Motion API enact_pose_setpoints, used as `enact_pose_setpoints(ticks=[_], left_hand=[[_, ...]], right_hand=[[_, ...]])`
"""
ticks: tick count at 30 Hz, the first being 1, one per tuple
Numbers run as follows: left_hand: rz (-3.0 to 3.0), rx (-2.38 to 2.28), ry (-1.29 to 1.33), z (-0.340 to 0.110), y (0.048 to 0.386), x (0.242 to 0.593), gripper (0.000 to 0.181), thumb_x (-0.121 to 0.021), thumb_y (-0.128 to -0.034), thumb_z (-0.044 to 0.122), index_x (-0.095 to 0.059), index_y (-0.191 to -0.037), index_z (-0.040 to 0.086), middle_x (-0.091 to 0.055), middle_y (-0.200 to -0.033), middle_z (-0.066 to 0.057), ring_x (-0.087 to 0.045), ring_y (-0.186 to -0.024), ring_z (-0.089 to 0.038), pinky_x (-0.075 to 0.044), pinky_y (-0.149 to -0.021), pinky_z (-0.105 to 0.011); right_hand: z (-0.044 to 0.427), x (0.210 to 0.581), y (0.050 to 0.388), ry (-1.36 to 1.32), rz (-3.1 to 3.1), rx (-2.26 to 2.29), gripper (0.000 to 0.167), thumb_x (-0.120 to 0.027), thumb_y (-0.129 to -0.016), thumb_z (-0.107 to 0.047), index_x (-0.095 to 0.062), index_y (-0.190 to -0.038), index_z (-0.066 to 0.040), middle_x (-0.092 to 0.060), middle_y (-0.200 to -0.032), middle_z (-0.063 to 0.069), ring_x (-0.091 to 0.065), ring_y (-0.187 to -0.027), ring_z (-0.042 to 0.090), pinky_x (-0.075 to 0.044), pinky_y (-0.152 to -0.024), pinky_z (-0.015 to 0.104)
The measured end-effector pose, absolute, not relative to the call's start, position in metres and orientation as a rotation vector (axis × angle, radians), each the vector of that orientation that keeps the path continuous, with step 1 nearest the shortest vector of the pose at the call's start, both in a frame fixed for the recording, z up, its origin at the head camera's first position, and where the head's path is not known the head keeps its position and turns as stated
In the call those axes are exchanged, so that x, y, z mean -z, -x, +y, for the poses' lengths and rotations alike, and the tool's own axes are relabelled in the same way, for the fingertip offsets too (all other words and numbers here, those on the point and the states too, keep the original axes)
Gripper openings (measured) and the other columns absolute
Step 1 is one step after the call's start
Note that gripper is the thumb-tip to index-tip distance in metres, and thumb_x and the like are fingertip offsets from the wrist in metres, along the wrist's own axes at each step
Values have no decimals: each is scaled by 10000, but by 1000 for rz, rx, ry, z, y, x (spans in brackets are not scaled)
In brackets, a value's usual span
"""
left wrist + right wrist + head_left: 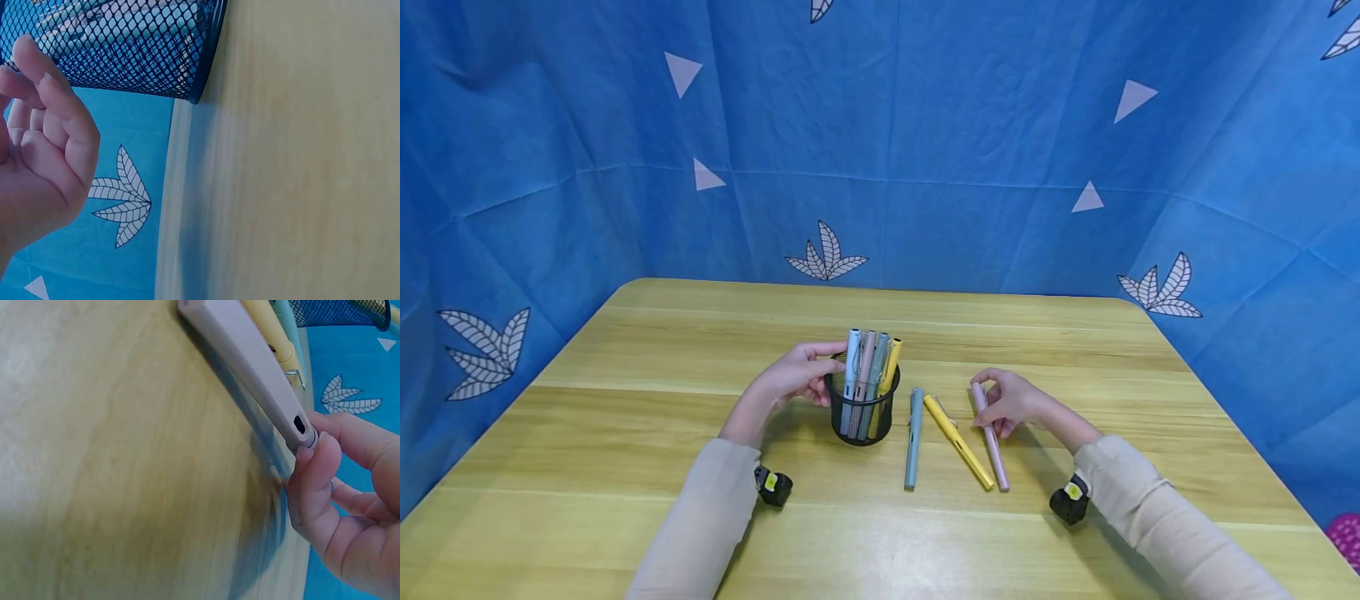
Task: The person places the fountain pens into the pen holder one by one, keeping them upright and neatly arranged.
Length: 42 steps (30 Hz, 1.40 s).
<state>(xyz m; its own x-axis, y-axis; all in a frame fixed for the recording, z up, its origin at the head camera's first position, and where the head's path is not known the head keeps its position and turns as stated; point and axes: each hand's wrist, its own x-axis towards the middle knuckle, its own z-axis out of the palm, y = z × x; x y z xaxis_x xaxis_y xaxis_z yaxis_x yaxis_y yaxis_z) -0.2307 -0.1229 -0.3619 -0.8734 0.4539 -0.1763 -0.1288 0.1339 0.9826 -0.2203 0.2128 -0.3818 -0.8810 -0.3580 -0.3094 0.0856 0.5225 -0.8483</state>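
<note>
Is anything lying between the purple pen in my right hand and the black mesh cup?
Yes: on the table between them lie the yellow pen, beside the purple pen, and the teal pen, nearer the mesh cup.

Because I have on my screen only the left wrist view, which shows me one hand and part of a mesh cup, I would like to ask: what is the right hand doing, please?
Observer: The right hand pinches a light purple pen.
Operator: Thank you. Are there also other things lying on the table?
Observer: Yes, a teal pen and a yellow pen lie between the light purple pen and the mesh cup.
Operator: And how many pens are standing in this cup?
Observer: In the head view, four pens stick up above its rim.
</note>
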Motion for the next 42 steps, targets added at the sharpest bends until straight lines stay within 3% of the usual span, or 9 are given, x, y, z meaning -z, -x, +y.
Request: enact_pose_setpoints(ticks=[17, 28, 42], left_hand=[[1986, -1789, -315, -123, 231, 362, 511, -507, -870, 105, -374, -1363, 77, -467, -436, -8, -531, -407, -127, -417, -415, -214], [1975, -1789, -309, -123, 231, 363, 511, -512, -870, 108, -379, -1362, 81, -461, -431, -2, -528, -401, -122, -418, -414, -211], [1974, -1789, -313, -123, 231, 363, 515, -511, -868, 108, -374, -1363, 76, -470, -435, -4, -529, -403, -121, -418, -414, -210]], right_hand=[[218, 380, 220, 216, 2305, 1387, 594, -619, -772, 8, -323, -1284, 73, -552, -620, 97, -456, -430, 95, -392, -377, 180], [220, 375, 219, 240, 2276, 1531, 610, -592, -835, -32, -261, -1334, 86, -546, -724, 112, -590, -556, 191, -532, -541, 350], [216, 373, 217, 211, 2286, 1672, 570, -588, -834, -9, -296, -1320, 50, -554, -797, 180, -588, -576, 179, -531, -526, 324]])
